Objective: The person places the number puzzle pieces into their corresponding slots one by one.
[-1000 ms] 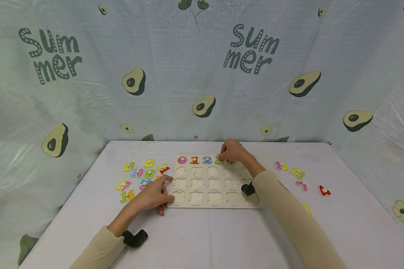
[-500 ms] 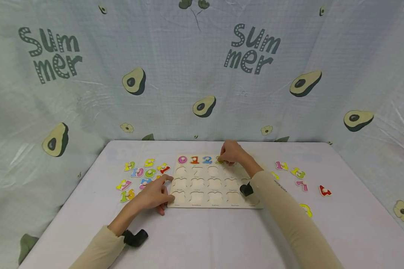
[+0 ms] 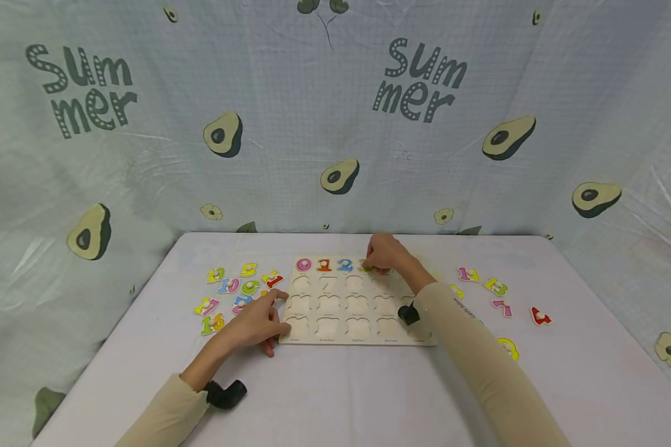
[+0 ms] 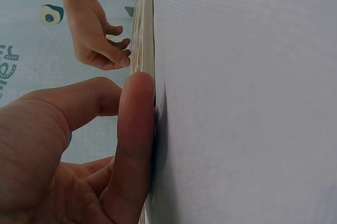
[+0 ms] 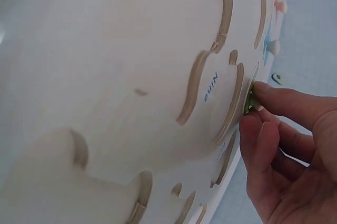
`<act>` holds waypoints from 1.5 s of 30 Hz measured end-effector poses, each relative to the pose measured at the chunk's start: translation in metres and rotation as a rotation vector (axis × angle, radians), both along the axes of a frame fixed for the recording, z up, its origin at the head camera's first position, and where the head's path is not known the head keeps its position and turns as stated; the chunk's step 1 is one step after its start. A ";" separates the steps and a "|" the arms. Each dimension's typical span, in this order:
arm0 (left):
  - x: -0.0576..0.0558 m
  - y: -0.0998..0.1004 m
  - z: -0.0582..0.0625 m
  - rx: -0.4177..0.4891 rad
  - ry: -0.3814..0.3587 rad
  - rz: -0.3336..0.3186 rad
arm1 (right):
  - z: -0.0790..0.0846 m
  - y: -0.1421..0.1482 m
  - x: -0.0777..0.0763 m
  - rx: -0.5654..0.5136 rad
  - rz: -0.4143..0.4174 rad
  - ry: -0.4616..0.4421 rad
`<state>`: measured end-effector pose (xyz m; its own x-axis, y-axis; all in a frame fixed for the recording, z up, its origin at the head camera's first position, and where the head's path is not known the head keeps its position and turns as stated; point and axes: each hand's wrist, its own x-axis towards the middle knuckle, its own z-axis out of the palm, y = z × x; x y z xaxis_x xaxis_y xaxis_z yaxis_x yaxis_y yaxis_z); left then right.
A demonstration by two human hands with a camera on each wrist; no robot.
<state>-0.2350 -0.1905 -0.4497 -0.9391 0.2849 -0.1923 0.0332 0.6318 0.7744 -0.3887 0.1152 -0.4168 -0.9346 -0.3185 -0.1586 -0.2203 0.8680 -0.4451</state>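
From my remote seat, I judge everything turns on how squarely the flat green number-three puzzle piece (image 5: 249,95) sits over its recess. It lies in the far row of the pale wooden number board (image 3: 342,304), just right of the blue number-two piece (image 3: 345,266). I see its long axis running roughly away from me, though fingers partly cover it; I can't tell whether it's seated. The right hand (image 3: 387,251), much nearer, pinches it between thumb and finger. The left hand (image 3: 257,323), well apart to the near left, has thumb and forefinger spread against the board's left edge.
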 end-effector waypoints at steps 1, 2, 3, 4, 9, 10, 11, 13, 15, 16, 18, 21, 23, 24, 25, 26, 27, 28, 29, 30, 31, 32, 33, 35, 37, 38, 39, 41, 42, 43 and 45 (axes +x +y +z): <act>0.000 0.000 0.000 -0.001 -0.001 0.003 | 0.000 0.000 0.001 0.001 -0.001 0.003; 0.000 0.000 0.000 -0.003 -0.002 0.006 | 0.000 0.000 0.001 -0.001 -0.003 0.006; 0.000 0.000 -0.001 -0.003 -0.001 0.007 | 0.000 0.001 0.002 -0.005 -0.006 0.006; 0.000 0.000 -0.001 -0.003 0.000 0.007 | -0.001 0.001 0.003 -0.010 -0.009 0.006; 0.000 0.000 -0.001 0.001 -0.003 0.006 | 0.000 0.001 0.005 -0.027 -0.023 -0.010; 0.000 0.000 -0.001 0.002 -0.005 0.007 | 0.000 0.001 0.006 -0.024 -0.021 -0.012; 0.000 0.000 -0.001 0.003 -0.007 0.006 | 0.000 0.001 0.006 -0.019 -0.019 -0.015; 0.001 0.000 0.000 0.005 -0.007 0.002 | 0.001 0.002 0.006 -0.007 -0.011 -0.024; 0.001 0.000 0.000 0.006 -0.007 0.000 | 0.003 0.002 0.006 -0.001 -0.001 -0.033; 0.002 0.000 0.000 0.005 -0.006 -0.002 | 0.004 0.003 0.006 0.004 0.004 -0.036; 0.002 0.000 0.001 0.003 -0.004 -0.006 | 0.005 0.003 0.007 0.013 0.013 -0.045; 0.002 0.000 0.000 -0.002 -0.008 -0.003 | 0.007 0.005 0.007 0.026 0.031 -0.051; 0.002 0.000 -0.001 -0.006 -0.011 0.004 | 0.009 0.006 0.008 0.026 0.036 -0.057; 0.001 0.001 -0.001 -0.008 -0.013 0.008 | 0.010 0.007 0.009 0.024 0.037 -0.059; 0.001 0.001 -0.001 -0.008 -0.015 0.012 | 0.012 0.008 0.010 0.021 0.035 -0.062; 0.001 0.001 -0.001 -0.010 -0.014 0.014 | 0.013 0.009 0.011 0.016 0.034 -0.067; 0.001 0.001 -0.001 -0.009 -0.015 0.019 | 0.014 0.011 0.012 0.005 0.034 -0.067; 0.001 0.001 -0.001 -0.010 -0.013 0.019 | 0.016 0.013 0.013 -0.003 0.036 -0.067; 0.001 0.002 -0.001 -0.011 -0.010 0.018 | 0.017 0.015 0.015 -0.013 0.038 -0.065; 0.001 0.002 -0.001 -0.010 -0.009 0.018 | 0.019 0.017 0.016 -0.025 0.040 -0.063; 0.001 0.002 -0.001 -0.011 -0.006 0.016 | 0.021 0.019 0.018 -0.037 0.045 -0.057; 0.001 0.002 -0.001 -0.010 -0.005 0.015 | 0.022 0.021 0.019 -0.048 0.051 -0.052; 0.001 0.002 -0.001 -0.009 -0.005 0.015 | 0.024 0.024 0.020 -0.057 0.057 -0.043; 0.001 0.002 -0.001 -0.009 -0.004 0.013 | 0.026 0.029 0.021 -0.077 0.067 -0.024; 0.001 0.002 -0.001 -0.012 -0.004 0.011 | 0.028 0.034 0.022 -0.094 0.082 0.000; 0.001 0.002 -0.001 -0.015 -0.002 0.006 | 0.029 0.037 0.022 -0.104 0.085 0.008; 0.001 0.002 -0.001 -0.016 -0.004 0.006 | 0.030 0.039 0.022 -0.115 0.087 0.014; 0.002 0.002 -0.001 -0.022 -0.004 0.007 | 0.032 0.044 0.023 -0.136 0.090 0.023; 0.002 0.003 0.000 -0.023 -0.005 0.009 | 0.033 0.047 0.025 -0.145 0.093 0.028; 0.002 0.003 0.000 -0.025 -0.004 0.010 | 0.034 0.050 0.026 -0.154 0.092 0.032; 0.002 0.003 0.000 -0.023 -0.007 0.015 | 0.037 0.055 0.029 -0.168 0.095 0.041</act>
<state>-0.2328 -0.1878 -0.4495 -0.9419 0.2660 -0.2050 0.0183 0.6502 0.7596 -0.3595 0.1703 -0.3798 -0.9038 -0.4241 -0.0576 -0.3186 0.7567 -0.5709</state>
